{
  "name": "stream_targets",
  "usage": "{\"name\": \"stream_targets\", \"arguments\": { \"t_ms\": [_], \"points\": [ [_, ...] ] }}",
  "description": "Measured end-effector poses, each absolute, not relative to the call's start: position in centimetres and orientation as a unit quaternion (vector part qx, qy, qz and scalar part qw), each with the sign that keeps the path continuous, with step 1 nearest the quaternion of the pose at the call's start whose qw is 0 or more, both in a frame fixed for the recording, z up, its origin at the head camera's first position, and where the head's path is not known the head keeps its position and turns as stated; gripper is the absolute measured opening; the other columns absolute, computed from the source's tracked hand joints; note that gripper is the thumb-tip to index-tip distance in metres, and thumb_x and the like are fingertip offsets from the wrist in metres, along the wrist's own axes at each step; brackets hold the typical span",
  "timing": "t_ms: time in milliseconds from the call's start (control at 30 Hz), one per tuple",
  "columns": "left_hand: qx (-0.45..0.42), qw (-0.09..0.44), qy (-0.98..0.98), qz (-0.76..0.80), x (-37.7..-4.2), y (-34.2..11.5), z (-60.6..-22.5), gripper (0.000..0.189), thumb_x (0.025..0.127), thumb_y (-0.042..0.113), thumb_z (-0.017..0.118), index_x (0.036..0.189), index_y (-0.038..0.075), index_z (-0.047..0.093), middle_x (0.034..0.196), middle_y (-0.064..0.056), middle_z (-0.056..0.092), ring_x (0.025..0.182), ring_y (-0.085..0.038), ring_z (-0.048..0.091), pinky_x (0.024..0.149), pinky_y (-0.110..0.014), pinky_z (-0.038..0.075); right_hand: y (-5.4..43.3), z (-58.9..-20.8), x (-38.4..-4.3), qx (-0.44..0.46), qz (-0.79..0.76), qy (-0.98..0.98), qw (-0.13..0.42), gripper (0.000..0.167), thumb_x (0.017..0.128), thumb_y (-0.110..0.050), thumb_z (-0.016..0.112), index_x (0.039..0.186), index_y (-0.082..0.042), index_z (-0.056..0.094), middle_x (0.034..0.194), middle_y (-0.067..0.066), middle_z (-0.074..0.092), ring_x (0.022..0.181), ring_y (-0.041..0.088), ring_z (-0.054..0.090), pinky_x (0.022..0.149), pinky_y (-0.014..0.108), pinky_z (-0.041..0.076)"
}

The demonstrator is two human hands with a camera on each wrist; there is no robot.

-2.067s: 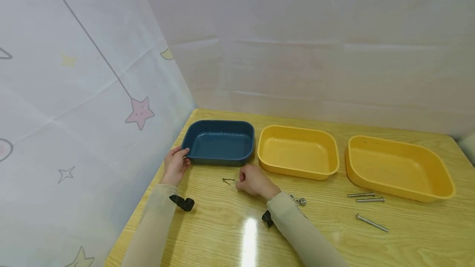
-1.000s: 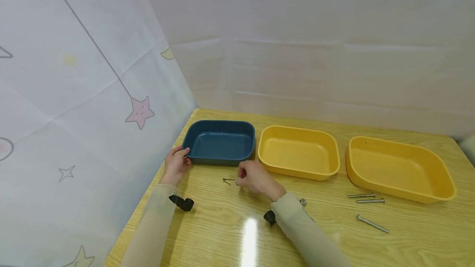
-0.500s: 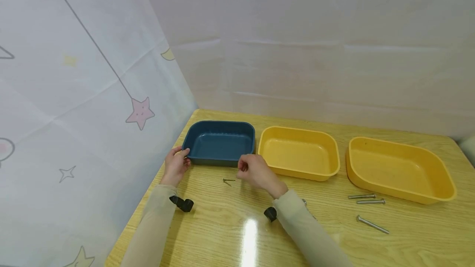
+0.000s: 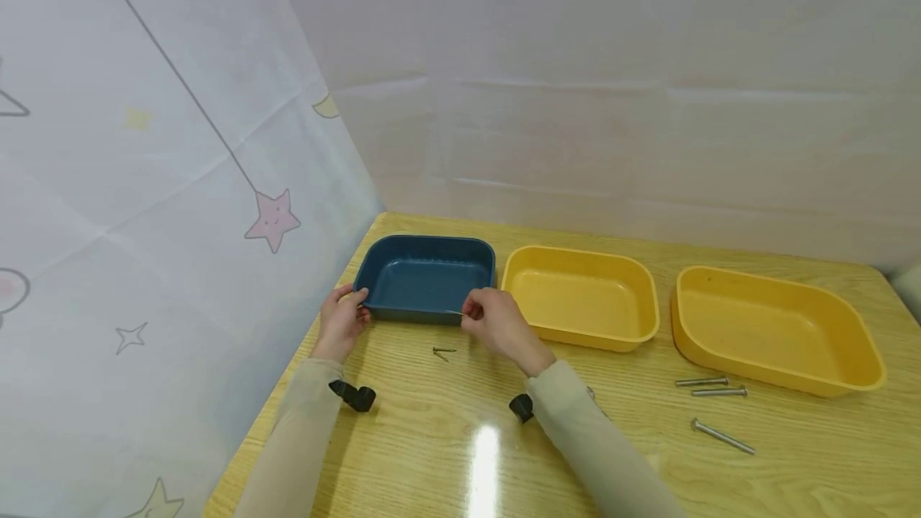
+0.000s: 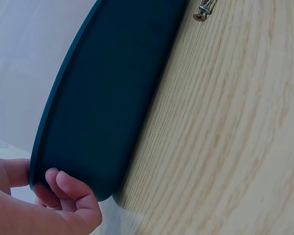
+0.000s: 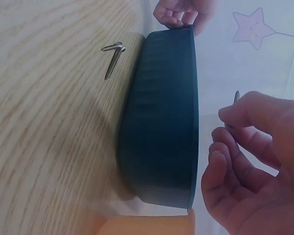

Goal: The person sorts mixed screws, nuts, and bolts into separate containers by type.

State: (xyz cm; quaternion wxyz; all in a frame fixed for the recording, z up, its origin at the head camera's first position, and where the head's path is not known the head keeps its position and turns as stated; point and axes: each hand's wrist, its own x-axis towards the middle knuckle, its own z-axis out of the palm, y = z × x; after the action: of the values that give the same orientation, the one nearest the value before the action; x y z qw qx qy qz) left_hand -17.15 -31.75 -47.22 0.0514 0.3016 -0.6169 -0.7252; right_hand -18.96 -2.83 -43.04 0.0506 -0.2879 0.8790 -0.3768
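Observation:
My left hand (image 4: 341,321) grips the near left corner of a dark blue tray (image 4: 413,315), thumb over the rim and fingers curled against the outer wall. Between thumb and fingertips my right hand (image 4: 499,326) pinches a small screw (image 6: 236,97), held just above the tray's near right rim. Its tip points up past the fingers in the right wrist view; the rest is covered. Two more screws (image 4: 444,351) lie on the table in front of the tray, touching or crossing. The cross-slotted head of one screw (image 5: 200,17) shows in the left wrist view.
A yellow tray (image 4: 580,334) stands right of the blue one, and a second yellow tray (image 4: 777,374) is farther right. Silver bolts (image 4: 719,392) lie before it, with another bolt (image 4: 723,436) nearer. A patterned cloth wall (image 4: 180,262) borders the table's left side.
My right hand has lifted a screw off the table and carried it up and away from me to the blue tray's near rim. The left hand has kept its grip on the tray.

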Motion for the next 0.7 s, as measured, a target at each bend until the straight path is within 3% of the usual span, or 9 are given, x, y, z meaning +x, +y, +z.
{"name": "stream_targets", "arguments": {
  "t_ms": [700],
  "points": [
    [0.307, 0.057, -0.606, -0.731, -17.29, -31.73, -47.09, 0.049, 0.098, 0.021, 0.057, 0.141, 0.015, 0.034, 0.097, -0.005, 0.051, 0.063, -0.013, 0.045, 0.065, -0.029, 0.042, -3.58, -43.3, -19.86, -0.251, -0.345, 0.903, 0.054, 0.004, 0.09, -0.013, 0.066, 0.087, -0.01, 0.065, 0.082, 0.001, 0.06, 0.072, 0.014, 0.052, 0.067, 0.026, 0.047]
  ]
}}
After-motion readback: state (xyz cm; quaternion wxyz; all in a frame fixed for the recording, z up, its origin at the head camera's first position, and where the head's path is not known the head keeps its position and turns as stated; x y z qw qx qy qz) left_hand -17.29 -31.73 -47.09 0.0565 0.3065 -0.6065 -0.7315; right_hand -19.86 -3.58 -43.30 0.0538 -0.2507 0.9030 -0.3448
